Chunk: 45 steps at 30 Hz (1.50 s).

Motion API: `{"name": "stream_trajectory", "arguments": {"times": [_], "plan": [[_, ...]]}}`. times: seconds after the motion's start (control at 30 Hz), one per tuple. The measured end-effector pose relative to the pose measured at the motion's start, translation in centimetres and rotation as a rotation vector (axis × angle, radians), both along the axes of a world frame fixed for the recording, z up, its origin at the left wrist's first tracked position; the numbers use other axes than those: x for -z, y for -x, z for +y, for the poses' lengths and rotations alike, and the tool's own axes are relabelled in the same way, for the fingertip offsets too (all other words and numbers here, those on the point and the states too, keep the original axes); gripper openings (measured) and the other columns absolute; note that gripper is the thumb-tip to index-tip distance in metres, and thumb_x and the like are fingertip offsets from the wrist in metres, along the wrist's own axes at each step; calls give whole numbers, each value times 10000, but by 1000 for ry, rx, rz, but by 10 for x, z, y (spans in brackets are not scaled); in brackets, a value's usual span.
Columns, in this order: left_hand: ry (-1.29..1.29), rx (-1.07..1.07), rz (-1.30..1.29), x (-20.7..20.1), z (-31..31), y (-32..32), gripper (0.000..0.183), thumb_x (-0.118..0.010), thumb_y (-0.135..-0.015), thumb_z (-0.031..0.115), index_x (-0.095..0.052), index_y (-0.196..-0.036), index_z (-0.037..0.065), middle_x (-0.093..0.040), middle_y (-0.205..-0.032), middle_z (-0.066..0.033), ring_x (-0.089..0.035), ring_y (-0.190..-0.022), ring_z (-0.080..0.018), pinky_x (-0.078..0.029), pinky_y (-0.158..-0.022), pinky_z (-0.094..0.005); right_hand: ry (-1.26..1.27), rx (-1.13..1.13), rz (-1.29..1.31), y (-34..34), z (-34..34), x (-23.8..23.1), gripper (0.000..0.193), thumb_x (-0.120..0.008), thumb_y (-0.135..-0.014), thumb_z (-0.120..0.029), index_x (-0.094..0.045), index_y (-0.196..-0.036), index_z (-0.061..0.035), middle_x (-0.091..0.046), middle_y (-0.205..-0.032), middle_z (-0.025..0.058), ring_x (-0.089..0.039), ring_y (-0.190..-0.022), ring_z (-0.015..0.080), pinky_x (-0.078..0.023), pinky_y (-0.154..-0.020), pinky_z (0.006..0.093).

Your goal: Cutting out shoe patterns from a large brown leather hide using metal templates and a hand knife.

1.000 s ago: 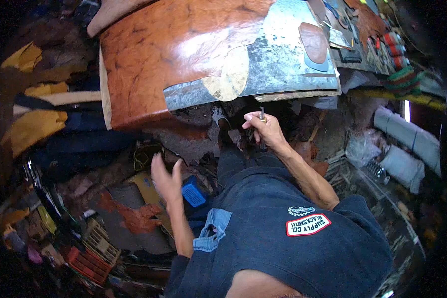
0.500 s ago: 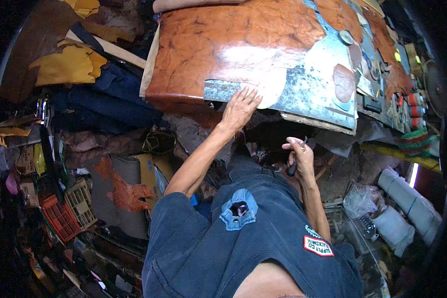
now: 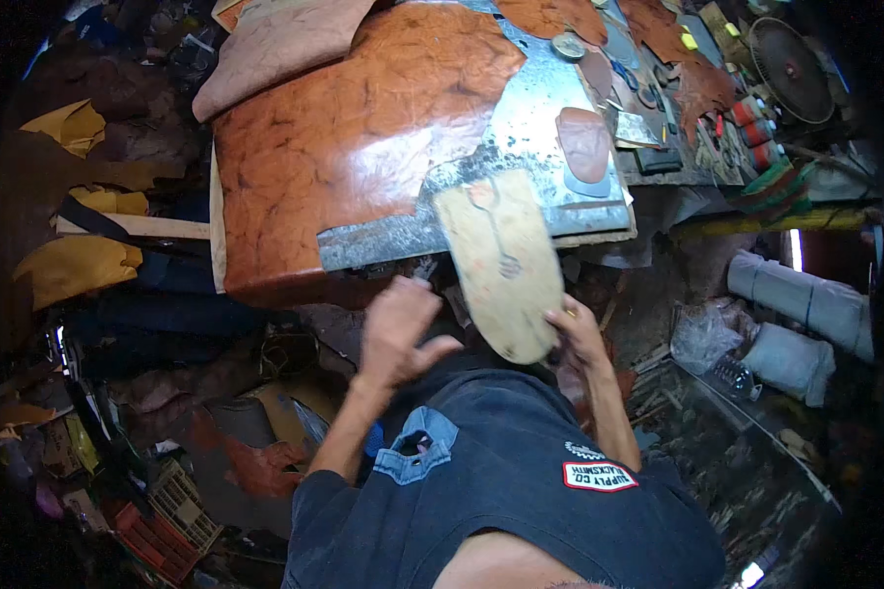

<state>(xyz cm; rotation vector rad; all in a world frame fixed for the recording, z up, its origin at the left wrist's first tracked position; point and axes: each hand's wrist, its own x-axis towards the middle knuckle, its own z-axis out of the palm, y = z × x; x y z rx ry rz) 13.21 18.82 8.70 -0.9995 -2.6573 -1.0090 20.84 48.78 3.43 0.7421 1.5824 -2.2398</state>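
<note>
A long cream-coloured template with a rounded near end tilts over the front edge of the workbench, its far end over the metal sheet. Thin lines and stains mark its face. My right hand grips its near right edge, thumb on top; the fingers beneath are partly hidden. The dark-handled tool seen in this hand earlier cannot be made out. My left hand, somewhat blurred, hangs just in front of the bench edge, thumb stretched out, holding nothing I can see. A mottled brown leather hide covers much of the bench.
A grey metal sheet lies along the bench's front, bearing a pinkish-brown leather piece. Bottles, scissors and a fan stand or lie at the right. Wrapped rolls are low right, plastic crates low left.
The cream template has come off the bench top toward me and is now in my right hand. My left hand has pulled back from the bench surface. The view has shifted.
</note>
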Motion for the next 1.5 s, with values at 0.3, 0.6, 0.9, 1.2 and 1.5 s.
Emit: {"name": "stream_trajectory", "arguments": {"times": [0.3, 0.6, 0.9, 1.2, 1.5], "plan": [[527, -991, -496, 54, -236, 164, 858, -593, -840, 548, -383, -1360, -101, -484, -1295, -340, -477, -1215, -435, -392, -1016, -438, -114, 19, 86, 51, 9, -54, 335, -662, -841, -143, -567, -1111, 31, -605, -861, 20, -538, -670, 86, -433, -577, 229], [590, -991, -480, 36, -227, 182, 710, -696, -813, 412, -479, -1301, -56, -595, -1160, -293, -586, -1062, -424, -465, -914, -456, -155, 208, 5, 265, -64, 4, 167, -694, -823, -110, -551, -894, -59, -573, -681, 3, -541, -498, 89, -447, -423, 222], [184, -1027, -541, 84, -303, 191, 503, -701, -829, 318, -609, -1162, -47, -655, -1046, -255, -651, -949, -345, -485, -866, -394, -114, 447, -34, 310, -76, 18, 152, -688, -813, -109, -548, -868, -87, -537, -659, 4, -511, -513, 105, -406, -389, 242], [-272, -753, -788, 75, -317, 164, 278, -585, -925, 178, -643, -1049, -64, -679, -935, -122, -611, -865, -169, -474, -812, -298, -182, 484, 7, 322, -76, 9, 261, -577, -832, 21, -562, -1080, 101, -654, -973, 178, -670, -844, 259, -565, -762, 354], [202, -808, -677, 69, -312, 157, 262, -561, -908, 218, -632, -992, -20, -642, -919, -228, -625, -871, -373, -472, -769, -389, 100, 353, 41, 326, -50, 29, 202, -650, -853, -121, -571, -1009, -20, -660, -795, 61, -653, -692, 169, -505, -437, 300]]}}
